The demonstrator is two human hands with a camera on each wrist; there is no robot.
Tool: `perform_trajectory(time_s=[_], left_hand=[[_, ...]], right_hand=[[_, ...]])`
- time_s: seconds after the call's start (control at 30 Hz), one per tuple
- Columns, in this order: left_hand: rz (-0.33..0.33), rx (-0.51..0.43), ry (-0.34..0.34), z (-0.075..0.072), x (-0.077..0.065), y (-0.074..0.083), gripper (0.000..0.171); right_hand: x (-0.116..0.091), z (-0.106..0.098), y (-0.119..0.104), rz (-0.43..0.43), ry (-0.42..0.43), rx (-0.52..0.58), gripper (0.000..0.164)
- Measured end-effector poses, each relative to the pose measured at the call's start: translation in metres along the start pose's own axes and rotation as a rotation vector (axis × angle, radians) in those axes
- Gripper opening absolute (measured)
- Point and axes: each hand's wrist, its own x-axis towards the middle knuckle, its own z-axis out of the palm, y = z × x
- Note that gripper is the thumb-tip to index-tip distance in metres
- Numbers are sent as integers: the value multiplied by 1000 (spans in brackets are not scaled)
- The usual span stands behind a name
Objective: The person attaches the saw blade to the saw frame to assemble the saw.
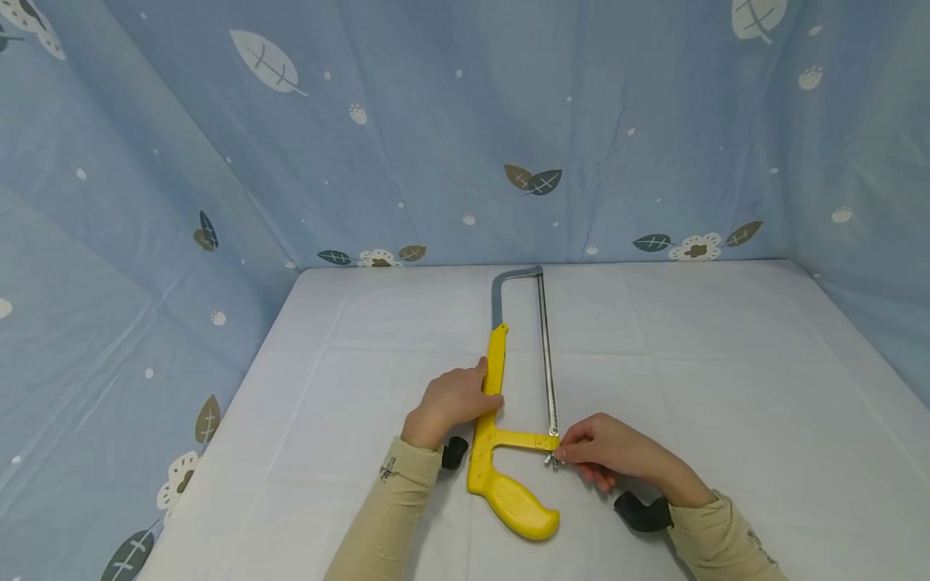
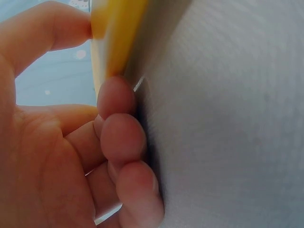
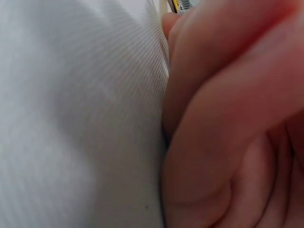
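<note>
A hacksaw (image 1: 519,440) with a yellow frame and handle lies flat on the white-covered table, handle towards me. Its grey bow (image 1: 497,298) curves at the far end, and the thin blade (image 1: 546,355) runs along the right side. My left hand (image 1: 454,397) grips the yellow frame above the handle; the left wrist view shows its fingertips (image 2: 122,138) against the cloth beside the frame. At the blade's near end, my right hand (image 1: 617,450) pinches at the wing nut (image 1: 550,461). Curled fingers mostly hide that contact in the right wrist view, where some screw thread (image 3: 184,4) shows.
White cloth (image 1: 726,363) covers the table on both sides of the saw. Blue patterned fabric (image 1: 436,145) hangs at the back and along both sides. Black pieces (image 1: 643,512) sit by each wrist, close to the table.
</note>
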Motion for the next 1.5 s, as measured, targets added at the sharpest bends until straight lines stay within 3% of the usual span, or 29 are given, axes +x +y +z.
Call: perform_trajectory(time_s=[1.0,1.5], left_hand=[[-5,-4,-3,-1,-1,1,75],[-6,-7,-2,0,-1,1,75]], right_hand=[[-1,2,-3,-1,-4,-21,33],[0,0,0,-5,-28,-9,28]])
